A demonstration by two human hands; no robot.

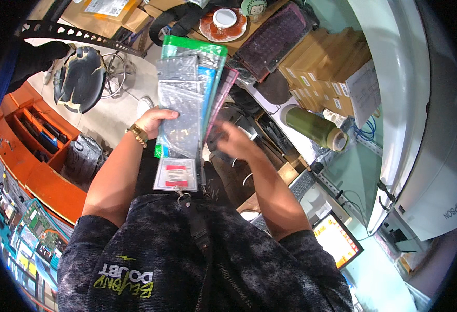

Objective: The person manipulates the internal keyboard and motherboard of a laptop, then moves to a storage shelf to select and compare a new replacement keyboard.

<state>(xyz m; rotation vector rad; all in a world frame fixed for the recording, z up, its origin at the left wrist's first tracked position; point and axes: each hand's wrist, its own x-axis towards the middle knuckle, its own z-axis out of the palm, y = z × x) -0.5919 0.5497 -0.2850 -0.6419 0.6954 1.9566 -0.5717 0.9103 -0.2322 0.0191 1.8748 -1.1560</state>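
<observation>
in the head view, here we go: my left hand [154,122] has the stack of plastic sleeves [179,122] just above the middle of the frame, thumb pressed over the clear front layer, grip clamped on its left side. my right hand [231,139] is a blur just beside the lower right edge; i can't tell whether its fingers are apart, together or touching anything. to do this well, i'd say keep the thumb firm so slick layers don't slide, and take the pink sleeve [223,96] by its rim. now the writing: upside-down white and yellow-green lettering [127,281] on my shirt [171,249], lower left; a red-and-white card in the badge [175,174] near centre; dark lettering on the white machine [433,187], far right; small white labels on the cartons [316,65], upper right.
</observation>
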